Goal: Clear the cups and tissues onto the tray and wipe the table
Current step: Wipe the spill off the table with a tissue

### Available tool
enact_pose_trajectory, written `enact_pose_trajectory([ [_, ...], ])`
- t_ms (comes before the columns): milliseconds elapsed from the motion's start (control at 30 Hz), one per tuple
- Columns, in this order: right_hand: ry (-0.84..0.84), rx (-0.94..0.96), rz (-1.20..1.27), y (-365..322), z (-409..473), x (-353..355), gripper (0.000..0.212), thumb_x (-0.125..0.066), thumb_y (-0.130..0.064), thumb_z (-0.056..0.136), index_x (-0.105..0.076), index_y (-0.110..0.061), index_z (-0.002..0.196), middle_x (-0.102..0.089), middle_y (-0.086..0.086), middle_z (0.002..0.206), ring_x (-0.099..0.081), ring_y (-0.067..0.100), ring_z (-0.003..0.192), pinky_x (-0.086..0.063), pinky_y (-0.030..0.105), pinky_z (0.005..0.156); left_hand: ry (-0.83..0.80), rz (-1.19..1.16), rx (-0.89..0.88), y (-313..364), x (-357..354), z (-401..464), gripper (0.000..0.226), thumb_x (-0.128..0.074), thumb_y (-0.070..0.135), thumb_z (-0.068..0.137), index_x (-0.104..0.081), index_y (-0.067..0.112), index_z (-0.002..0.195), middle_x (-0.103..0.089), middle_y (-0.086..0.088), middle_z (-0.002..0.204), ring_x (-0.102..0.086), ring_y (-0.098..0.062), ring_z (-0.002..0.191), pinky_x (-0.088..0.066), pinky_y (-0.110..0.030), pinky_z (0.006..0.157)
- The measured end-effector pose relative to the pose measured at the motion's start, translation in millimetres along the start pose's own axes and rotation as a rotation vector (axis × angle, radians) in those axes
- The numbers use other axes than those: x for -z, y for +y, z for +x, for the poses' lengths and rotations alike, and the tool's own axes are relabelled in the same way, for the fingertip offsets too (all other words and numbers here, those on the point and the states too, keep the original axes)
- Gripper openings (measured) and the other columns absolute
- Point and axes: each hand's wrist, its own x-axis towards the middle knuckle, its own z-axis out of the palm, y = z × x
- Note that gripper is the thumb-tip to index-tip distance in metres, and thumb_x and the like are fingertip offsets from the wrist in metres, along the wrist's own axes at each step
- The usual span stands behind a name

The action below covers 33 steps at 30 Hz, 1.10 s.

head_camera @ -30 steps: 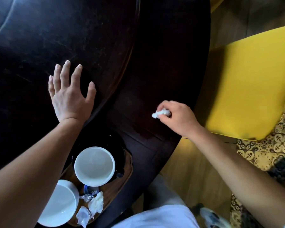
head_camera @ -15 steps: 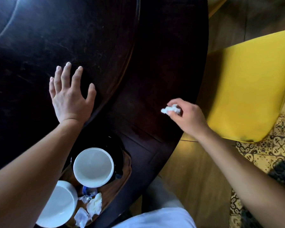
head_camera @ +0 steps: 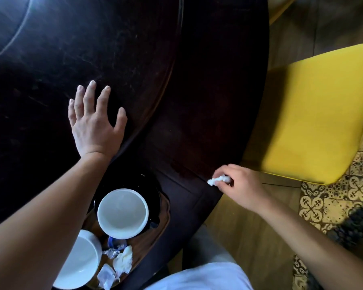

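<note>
1. The left hand (head_camera: 94,126) lay flat, palm down, on the dark round surface (head_camera: 208,80), its fingers spread apart and gripping nothing.
2. The right hand (head_camera: 239,185) was at the near edge of the surface, its thumb and fingertips pinched together on a small crumpled white tissue (head_camera: 217,180).
3. The tissue poked out to the left of the fingers and sat right at the rim of the surface; whether it touched the wood could not be told.
4. A wooden tray (head_camera: 155,237) stood on the surface near the person's body, below the left wrist and partly hidden by the left forearm.
5. On the tray, a white cup (head_camera: 123,212) stood upright on a black saucer (head_camera: 153,191), its inside looking empty.
6. A second white cup (head_camera: 86,260) stood nearer the body, touching or just beside the first, half covered by the forearm.
7. To the right of the second cup, on the tray, lay a wadded white tissue (head_camera: 124,259) and a couple of small shiny wrappers (head_camera: 106,275).
8. A yellow chair cushion (head_camera: 312,114) stood beside the surface on the right, above the right hand.
9. A wooden floor (head_camera: 249,237) showed under the right forearm, with patterned tiles (head_camera: 314,206) further right.
</note>
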Motion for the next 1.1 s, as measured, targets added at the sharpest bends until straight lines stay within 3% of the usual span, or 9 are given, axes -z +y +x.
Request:
enact_pose_trajectory([
  [100,0.106,-0.026,0.096,2,4,9,0.015,-0.066,-0.038,0.084,-0.069,-0.032,0.098,-0.070,-0.014,0.094,-0.067,0.008,0.085,-0.056,0.039,0.075,0.000,-0.001,0.000,-1,0,0,0.060,-0.047,0.050,0.100,-0.039,0.025,0.155,-0.021,0.000,0.169,-0.009,-0.023,0.158,-0.003,-0.045,0.127],
  [233,0.274,-0.057,0.107,-6,42,27,0.023,-0.072,-0.026,0.089,-0.068,-0.029,0.112,-0.067,-0.015,0.100,-0.067,0.012,0.090,-0.054,0.029,0.078,0.007,-0.004,-0.006,-1,0,-1,0.060,-0.046,0.050,0.100,-0.039,0.025,0.154,-0.022,-0.001,0.168,-0.011,-0.024,0.157,-0.003,-0.045,0.127],
  [400,0.153,-0.038,0.006,-5,39,17,0.017,-0.066,-0.036,0.087,-0.063,-0.034,0.104,-0.066,-0.010,0.098,-0.065,0.015,0.086,-0.055,0.040,0.073,0.000,-0.004,-0.006,-1,0,-1,0.061,-0.046,0.050,0.100,-0.039,0.025,0.155,-0.022,-0.001,0.169,-0.010,-0.024,0.157,-0.003,-0.045,0.127],
  [567,-0.121,-0.058,-0.001,-1,-5,15,0.017,-0.074,-0.031,0.085,-0.064,-0.036,0.098,-0.066,-0.017,0.098,-0.063,0.005,0.089,-0.053,0.032,0.076,0.000,-0.001,-0.006,-2,0,0,0.061,-0.046,0.051,0.099,-0.039,0.025,0.154,-0.022,-0.001,0.169,-0.010,-0.024,0.157,-0.003,-0.045,0.127],
  [633,-0.046,-0.075,0.050,5,-5,24,0.019,-0.078,-0.025,0.084,-0.066,-0.035,0.095,-0.070,-0.016,0.093,-0.064,0.003,0.084,-0.052,0.026,0.072,0.000,-0.002,-0.005,-2,0,0,0.061,-0.045,0.051,0.099,-0.039,0.025,0.154,-0.022,-0.001,0.169,-0.010,-0.024,0.157,-0.003,-0.045,0.127],
  [767,0.331,-0.184,0.197,19,37,56,0.016,-0.077,-0.019,0.085,-0.069,-0.023,0.098,-0.070,-0.005,0.087,-0.061,0.009,0.074,-0.042,0.013,0.062,0.010,-0.004,-0.008,-3,0,0,0.060,-0.046,0.050,0.100,-0.039,0.025,0.154,-0.022,-0.001,0.168,-0.010,-0.024,0.157,-0.003,-0.045,0.127],
  [867,0.537,-0.313,0.320,38,79,78,0.018,-0.069,-0.038,0.081,-0.065,-0.029,0.095,-0.070,-0.001,0.083,-0.064,0.019,0.069,-0.050,0.032,0.065,0.005,0.000,-0.009,-3,-1,0,0.060,-0.046,0.050,0.100,-0.039,0.025,0.154,-0.022,-0.001,0.168,-0.010,-0.024,0.157,-0.002,-0.045,0.127],
  [933,0.575,-0.341,0.341,47,96,84,0.018,-0.068,-0.042,0.080,-0.064,-0.029,0.092,-0.069,0.000,0.079,-0.064,0.021,0.067,-0.051,0.036,0.064,0.000,0.001,-0.001,-2,-1,0,0.060,-0.046,0.050,0.100,-0.039,0.026,0.154,-0.021,0.000,0.169,-0.009,-0.024,0.157,-0.002,-0.044,0.127],
  [1100,0.512,-0.350,0.321,50,103,81,0.020,-0.070,-0.038,0.083,-0.067,-0.022,0.094,-0.069,0.001,0.085,-0.062,0.018,0.069,-0.048,0.028,0.063,0.006,0.001,-0.003,-2,0,0,0.060,-0.046,0.050,0.100,-0.039,0.026,0.154,-0.022,0.000,0.168,-0.009,-0.024,0.157,-0.003,-0.044,0.127],
])
